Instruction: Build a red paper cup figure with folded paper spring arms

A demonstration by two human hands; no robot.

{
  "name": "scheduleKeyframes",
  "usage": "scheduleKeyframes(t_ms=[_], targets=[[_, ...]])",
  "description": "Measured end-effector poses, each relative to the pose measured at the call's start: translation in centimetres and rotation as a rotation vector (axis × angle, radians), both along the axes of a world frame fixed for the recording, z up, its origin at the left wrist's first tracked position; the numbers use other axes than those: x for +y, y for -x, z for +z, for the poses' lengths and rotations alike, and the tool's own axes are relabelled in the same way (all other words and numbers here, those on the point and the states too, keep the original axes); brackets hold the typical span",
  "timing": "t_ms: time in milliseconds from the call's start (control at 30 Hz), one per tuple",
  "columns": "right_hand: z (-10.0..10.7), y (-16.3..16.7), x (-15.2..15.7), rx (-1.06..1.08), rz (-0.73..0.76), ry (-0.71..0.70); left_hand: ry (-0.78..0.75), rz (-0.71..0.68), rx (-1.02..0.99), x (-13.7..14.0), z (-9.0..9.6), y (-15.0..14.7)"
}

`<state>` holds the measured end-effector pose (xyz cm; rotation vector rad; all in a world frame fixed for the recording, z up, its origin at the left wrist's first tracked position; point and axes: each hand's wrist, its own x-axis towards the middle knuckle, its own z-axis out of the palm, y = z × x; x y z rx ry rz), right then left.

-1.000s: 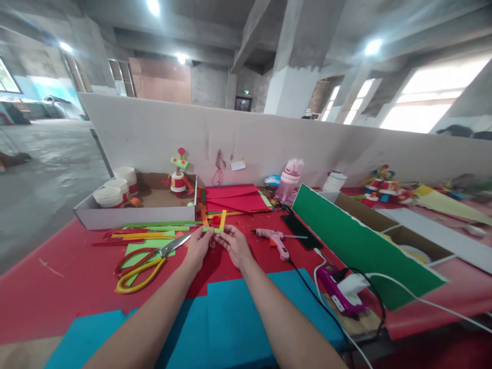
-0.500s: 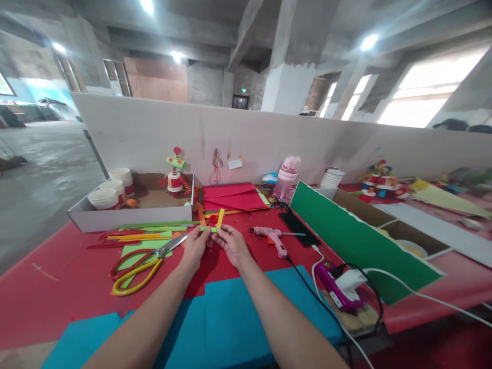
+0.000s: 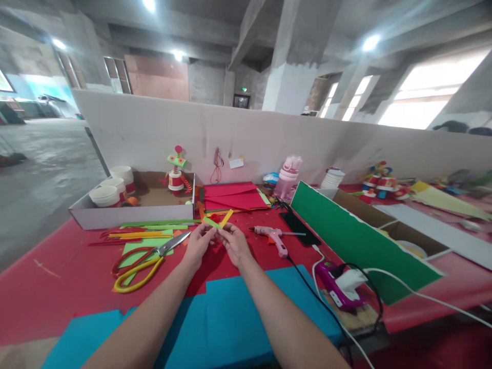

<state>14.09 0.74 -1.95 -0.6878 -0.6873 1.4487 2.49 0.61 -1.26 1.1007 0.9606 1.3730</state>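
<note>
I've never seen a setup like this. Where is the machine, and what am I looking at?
There's no machine working here, just a person's two bare hands. The view comes from a camera worn on that person's head, looking forward and down. The left hand and right hand hold a green paper strip and a yellow paper strip, which meet at an angle. On the red-covered table, scissors lie to the left and a pink glue gun to the right. Farther back, a cardboard box holds paper cups.
</note>
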Motion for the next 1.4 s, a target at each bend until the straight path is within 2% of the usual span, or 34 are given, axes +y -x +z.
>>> scheduleKeyframes(t_ms=[133, 367, 967, 1133, 1400], targets=[[0.02, 0.26, -0.15, -0.009, 0.005, -0.009, -0.007, -0.001, 0.048, 0.0, -0.06, 0.01], [0.23, 0.3, -0.46, -0.06, 0.031, 0.004, 0.002, -0.026, 0.013, -0.22, 0.19, 0.0], [0.38, 0.08, -0.45, -0.142, 0.021, -0.022, 0.019, 0.06, 0.026, -0.16, 0.16, 0.01], [-0.12, 0.18, -0.23, -0.16, -0.002, -0.006, 0.05, 0.019, -0.031, 0.06, 0.04, 0.13], [0.16, 0.11, -0.4, -0.135, 0.036, -0.013, 0.094, 0.057, -0.088, 0.49, -0.53, 0.26]])
